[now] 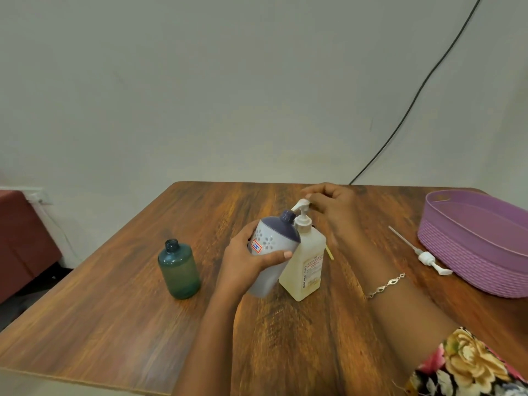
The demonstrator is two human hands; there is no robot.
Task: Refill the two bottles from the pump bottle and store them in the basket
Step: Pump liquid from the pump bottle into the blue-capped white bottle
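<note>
Floral sleeve at 5 o'clock on the wooden table covers the right arm, which reaches in past a thin chain bracelet on the wrist. At the table's centre, the right hand has its fingers curled onto the white pump head of the pump bottle, a clear square bottle of pale yellowish liquid that stands upright. The left hand wraps round the body of the white bottle, which has a dark purple shoulder, a flower pattern and a small red-edged sticker. That bottle is tilted toward 1 o'clock, leaning against the pump bottle, with its uncapped neck just under the pump's spout; whether its base touches the table is unclear. The green bottle stands upright and uncapped at 9 o'clock, apart from both hands. The purple basket sits at 3 o'clock at the table's edge. A loose white pump with its dip tube lies flat just beside the basket's near wall. A black cable runs down the wall toward 1 o'clock, and a maroon seat stands beyond the table at 9 o'clock.
</note>
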